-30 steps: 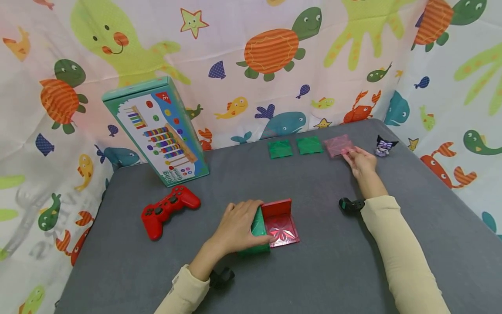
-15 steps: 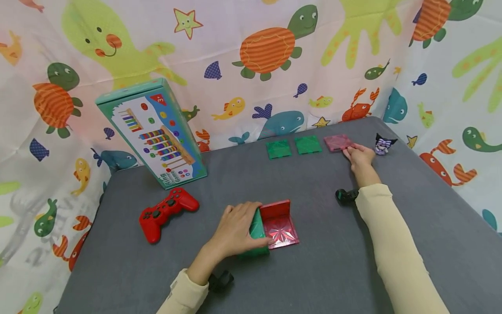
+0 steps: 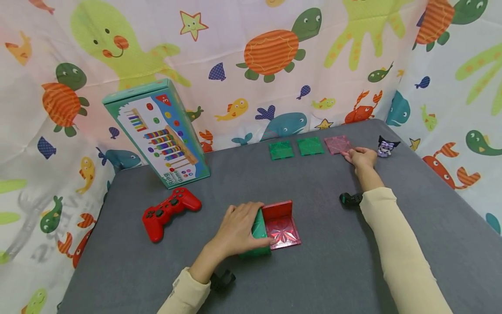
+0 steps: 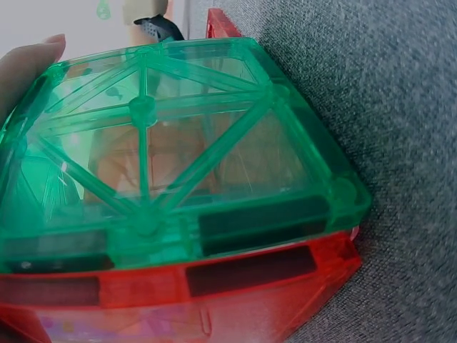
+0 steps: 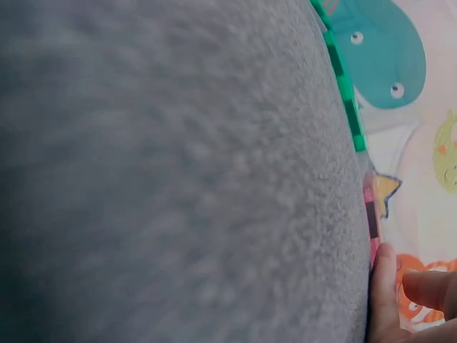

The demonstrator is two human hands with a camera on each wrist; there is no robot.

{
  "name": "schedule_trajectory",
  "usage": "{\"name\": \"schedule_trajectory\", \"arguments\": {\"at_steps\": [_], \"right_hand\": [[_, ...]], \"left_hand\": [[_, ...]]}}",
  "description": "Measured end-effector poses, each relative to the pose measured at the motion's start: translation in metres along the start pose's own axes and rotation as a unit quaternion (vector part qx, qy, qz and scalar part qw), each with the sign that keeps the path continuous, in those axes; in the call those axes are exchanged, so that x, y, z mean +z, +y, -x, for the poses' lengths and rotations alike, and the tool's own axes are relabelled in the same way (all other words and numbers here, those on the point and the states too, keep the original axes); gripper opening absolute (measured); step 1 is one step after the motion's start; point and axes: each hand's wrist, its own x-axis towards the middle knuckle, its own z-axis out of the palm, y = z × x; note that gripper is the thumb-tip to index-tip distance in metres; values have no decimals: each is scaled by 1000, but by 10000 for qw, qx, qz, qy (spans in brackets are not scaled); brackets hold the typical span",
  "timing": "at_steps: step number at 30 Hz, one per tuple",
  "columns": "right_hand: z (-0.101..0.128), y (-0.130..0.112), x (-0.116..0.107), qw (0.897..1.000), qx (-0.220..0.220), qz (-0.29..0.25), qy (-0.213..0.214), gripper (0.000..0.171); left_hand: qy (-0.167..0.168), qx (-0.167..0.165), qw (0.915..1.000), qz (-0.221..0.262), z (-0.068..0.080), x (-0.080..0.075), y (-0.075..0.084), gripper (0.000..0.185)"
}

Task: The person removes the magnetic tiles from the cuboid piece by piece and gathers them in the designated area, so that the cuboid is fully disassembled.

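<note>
In the head view my left hand grips a small structure of translucent magnetic tiles, its thumb reaching toward the red part. The structure's green tile fills much of the left wrist view, with a red tile against its lower edge. To the right lies a red tile, with another red one standing upright behind it. My right hand is at the back right, a finger touching the near edge of a flat pink tile. In the right wrist view its thumb and finger are apart.
Two green tiles lie in line with the pink one along the back. A small dark-eared figurine stands right of my right hand. At left are a red game controller and a tall game box, leaning by the printed cloth wall.
The pink tile, tilted up in my right fingers a second ago, now lies flat on the table. My left hand keeps its hold on the tile structure.
</note>
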Motion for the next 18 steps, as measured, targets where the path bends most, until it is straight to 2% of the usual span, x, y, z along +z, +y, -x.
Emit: {"name": "schedule_trajectory", "arguments": {"at_steps": [3, 5, 8, 10, 12, 15, 18], "right_hand": [[9, -2, 3, 9987, -124, -100, -494, 58], [16, -3, 2, 9938, -261, -82, -1073, 57], [26, -1, 1, 9741, -450, 278, -2199, 53], [35, 1, 1, 9508, -640, 867, -2904, 50], [46, 5, 3, 9214, -825, 1509, -3484, 51], [63, 12, 7, 8769, -1085, 2307, -4075, 52], [81, 19, 14, 8356, -1225, 2718, -4613, 53]], "left_hand": [[39, -26, 10000, -13, 1, -1, -2, 82], [38, -50, 10000, -30, 2, -1, -3, 82], [7, -76, 10000, -32, 2, -2, -3, 83], [-10, -82, 10000, -29, 2, -2, -4, 83], [-27, -84, 10000, -23, 2, -2, -4, 83], [-46, -67, 10000, -7, 2, -2, -4, 83], [-26, -50, 10000, -24, 1, -3, -3, 83]]}}
